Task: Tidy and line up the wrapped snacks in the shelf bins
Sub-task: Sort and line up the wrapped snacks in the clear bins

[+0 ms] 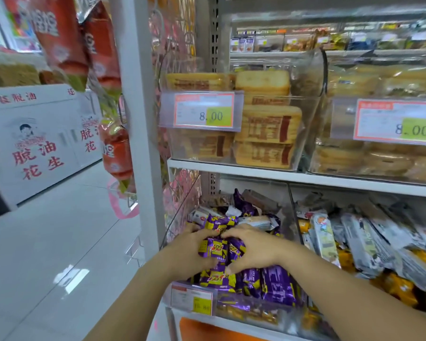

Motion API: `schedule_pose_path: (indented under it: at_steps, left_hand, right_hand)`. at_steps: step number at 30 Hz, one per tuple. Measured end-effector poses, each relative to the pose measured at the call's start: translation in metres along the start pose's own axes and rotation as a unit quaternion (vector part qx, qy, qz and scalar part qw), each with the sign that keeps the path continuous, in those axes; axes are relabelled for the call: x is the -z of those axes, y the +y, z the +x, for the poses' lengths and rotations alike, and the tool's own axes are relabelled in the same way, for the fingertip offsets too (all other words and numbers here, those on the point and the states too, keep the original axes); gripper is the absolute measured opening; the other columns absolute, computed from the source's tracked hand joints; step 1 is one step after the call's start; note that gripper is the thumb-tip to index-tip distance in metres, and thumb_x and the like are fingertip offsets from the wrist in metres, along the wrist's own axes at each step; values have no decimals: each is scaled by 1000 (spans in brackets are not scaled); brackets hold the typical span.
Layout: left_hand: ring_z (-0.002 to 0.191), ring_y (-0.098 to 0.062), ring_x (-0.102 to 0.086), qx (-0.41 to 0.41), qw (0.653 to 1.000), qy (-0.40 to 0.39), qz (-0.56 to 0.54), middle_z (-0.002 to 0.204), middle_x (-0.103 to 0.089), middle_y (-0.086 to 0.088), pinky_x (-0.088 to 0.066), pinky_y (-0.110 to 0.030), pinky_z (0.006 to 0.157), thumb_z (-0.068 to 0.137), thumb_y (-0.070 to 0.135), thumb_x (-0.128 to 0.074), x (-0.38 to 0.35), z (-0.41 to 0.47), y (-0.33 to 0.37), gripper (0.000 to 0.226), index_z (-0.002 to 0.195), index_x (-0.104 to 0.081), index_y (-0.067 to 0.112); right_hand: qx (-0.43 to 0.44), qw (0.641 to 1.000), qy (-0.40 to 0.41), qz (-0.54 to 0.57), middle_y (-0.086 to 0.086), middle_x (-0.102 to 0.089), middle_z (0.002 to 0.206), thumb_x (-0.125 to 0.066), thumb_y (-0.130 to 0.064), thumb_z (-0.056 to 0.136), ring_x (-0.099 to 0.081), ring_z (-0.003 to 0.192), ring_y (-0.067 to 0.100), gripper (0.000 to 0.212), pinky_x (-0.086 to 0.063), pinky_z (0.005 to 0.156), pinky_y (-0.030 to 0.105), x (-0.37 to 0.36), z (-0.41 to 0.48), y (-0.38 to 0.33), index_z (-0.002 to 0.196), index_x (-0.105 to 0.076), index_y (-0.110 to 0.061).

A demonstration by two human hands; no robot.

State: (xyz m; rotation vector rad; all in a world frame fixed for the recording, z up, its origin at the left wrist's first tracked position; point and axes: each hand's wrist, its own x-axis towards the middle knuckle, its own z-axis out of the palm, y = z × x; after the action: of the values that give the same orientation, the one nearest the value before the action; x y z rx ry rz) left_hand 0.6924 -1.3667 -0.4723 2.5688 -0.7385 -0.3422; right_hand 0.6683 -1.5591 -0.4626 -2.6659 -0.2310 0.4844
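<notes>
A clear shelf bin (182, 205) on the lower shelf holds a heap of purple-and-yellow wrapped snacks (273, 284). My left hand (190, 252) and my right hand (251, 247) sit side by side on top of the heap. Both curl their fingers and thumbs round a small bunch of purple snack packets (219, 247) held between them. More purple packets lie behind and in front of my hands, at mixed angles.
To the right, a second bin holds grey and orange wrapped bars (369, 242). The shelf above carries clear tubs of packed cakes (268, 124) with 8.00 price tags (204, 110). A white upright post (143, 119) and hanging red bags (116, 153) stand at the left.
</notes>
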Motion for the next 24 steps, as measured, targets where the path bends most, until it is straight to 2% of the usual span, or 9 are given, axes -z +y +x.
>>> schedule_pose_path:
  at_steps: [3,5,7,10,15,18,22,24]
  left_hand:
    - [130,-17,-39,6,1000,18,5,149,-19,-1,-33,-20,103,86,37,-66,-3,3,-2,66,143,-34,39]
    - [134,-21,-33,9,1000,17,10,150,-17,-2,-31,-27,109,84,36,-68,-7,5,-2,67,142,-34,40]
    - [138,-22,-26,3,1000,14,12,149,-17,-3,-28,-26,110,84,32,-68,-9,6,-1,68,143,-34,40]
    - [139,-19,-27,-4,1000,-2,14,149,-17,-2,-28,-21,106,84,30,-69,-6,10,2,68,142,-35,38]
    - [137,-21,-32,8,999,-28,26,153,-16,-2,-29,-24,105,79,33,-74,9,15,6,67,137,-42,38]
    - [135,-18,-34,6,998,-54,3,152,-17,-2,-29,-20,102,79,32,-75,14,16,6,65,136,-43,36]
    - [128,-17,-41,-5,999,-49,2,147,-26,-3,-34,-15,95,82,27,-73,18,16,4,62,137,-44,34]
    - [120,-16,-45,-17,1000,-22,1,141,-34,-1,-34,-11,87,81,24,-74,16,17,4,57,133,-50,31]
  right_hand:
    - [-10,999,-30,17,-3,-22,154,-79,-54,65,-28,138,20,98,-30,111,38,0,-1,-1,144,-23,-41]
    - [-15,998,-66,-17,-5,-15,156,-80,-56,62,-21,141,22,106,-26,114,40,-1,0,0,145,-15,-46]
    - [-16,995,-91,-37,-5,-11,157,-80,-58,59,-17,143,24,112,-25,114,44,-2,1,0,144,-8,-49]
    - [-25,997,-75,-23,-4,-17,156,-79,-62,57,-20,141,24,110,-28,113,44,-4,3,-1,143,-12,-47]
    - [-48,997,-58,1,-5,-24,154,-76,-68,55,-30,138,19,112,-31,111,37,-6,9,-5,146,-20,-36]
    - [-45,998,-38,-2,-2,-43,140,-81,-50,65,-47,121,17,87,-41,98,30,4,11,-9,137,-38,-28]
    - [-46,999,20,-3,3,-54,99,-79,-23,72,-55,87,19,51,-46,70,29,7,13,-4,117,-55,-18]
    - [-31,996,76,-18,3,-57,93,-72,-14,78,-59,86,23,28,-46,72,29,5,11,1,104,-62,-17]
